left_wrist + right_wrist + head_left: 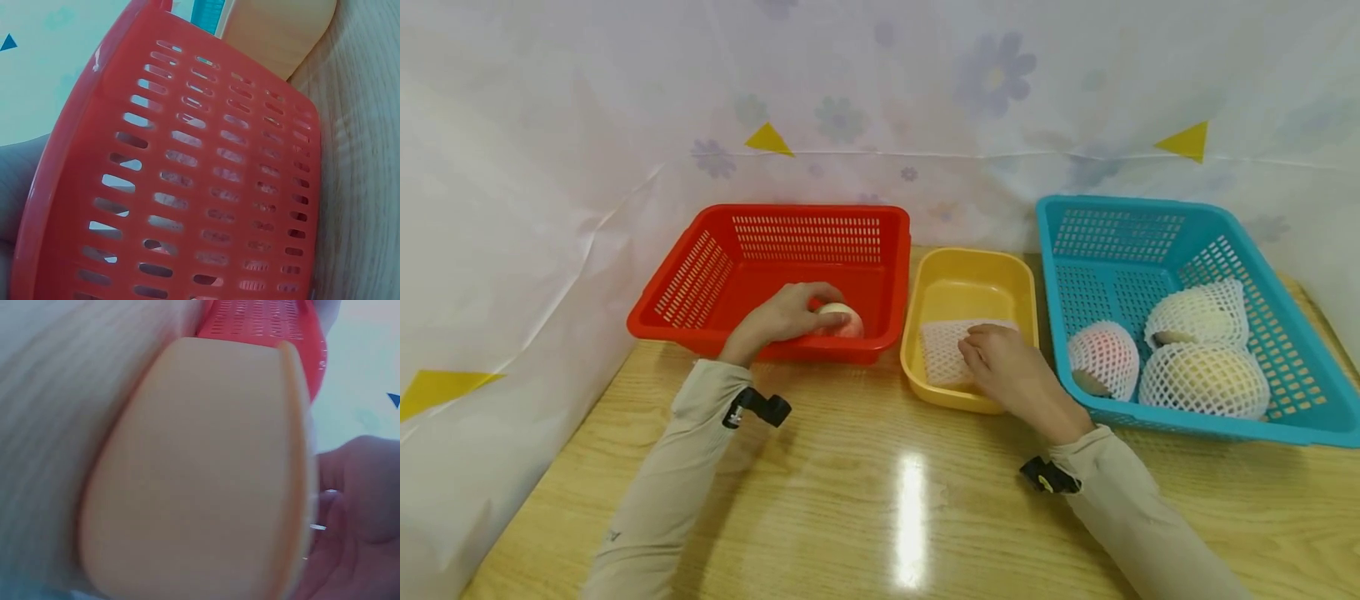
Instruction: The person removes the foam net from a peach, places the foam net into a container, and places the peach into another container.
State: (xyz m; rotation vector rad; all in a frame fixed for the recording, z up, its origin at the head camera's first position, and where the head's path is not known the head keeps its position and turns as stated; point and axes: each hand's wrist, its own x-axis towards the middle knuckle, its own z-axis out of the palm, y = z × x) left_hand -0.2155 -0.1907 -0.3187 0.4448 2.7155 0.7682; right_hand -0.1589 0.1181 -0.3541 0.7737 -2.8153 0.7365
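Observation:
In the head view my left hand (786, 312) reaches over the near wall of the red basket (655, 327). Its thumb and fingers grip a round pink-and-white fruit, perhaps a peach (848, 323), low in that basket. My right hand (1011, 367) is inside the yellow tray (970, 292), its bent fingers pinching a white foam net (943, 354) that lies flat there. The right wrist view shows the hand (369, 506) behind the tray's wall, fingertips partly hidden. Through the slots in the left wrist view, the fruit shows only as blurred pink.
A blue basket (1206, 429) at the right holds a reddish fruit (1105, 354) and two yellowish ones, one a yellow fruit (1206, 379), all in white foam nets. The containers stand side by side on a wooden table (850, 483), before a flowered sheet (880, 83).

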